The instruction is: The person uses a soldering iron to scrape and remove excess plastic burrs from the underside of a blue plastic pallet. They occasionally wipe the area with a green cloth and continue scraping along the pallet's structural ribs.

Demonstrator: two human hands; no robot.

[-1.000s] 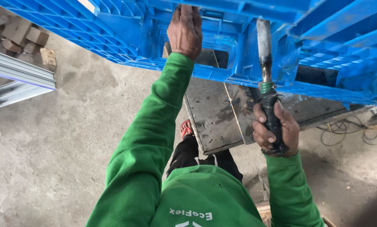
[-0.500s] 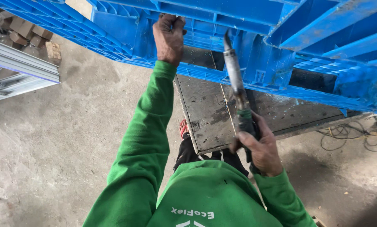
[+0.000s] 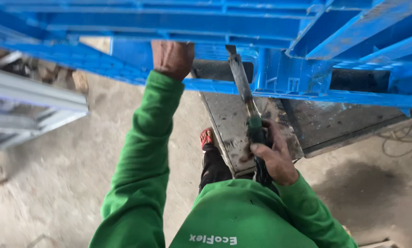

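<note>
head cam | looks steeply down | close over hands (image 3: 171, 57)

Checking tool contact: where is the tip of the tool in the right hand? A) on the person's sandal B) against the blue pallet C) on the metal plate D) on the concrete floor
B: the right hand angles the tool upward, its tip against the blue pallet edge.

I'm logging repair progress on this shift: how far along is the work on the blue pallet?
Done: the blue plastic pallet is tipped up over the metal plate. In hand: the left hand grips its edge while the right hand holds a long metal tool, tip at a pallet opening. Left: no finished seam or repair is visible, so it looks like an early stage.
</note>
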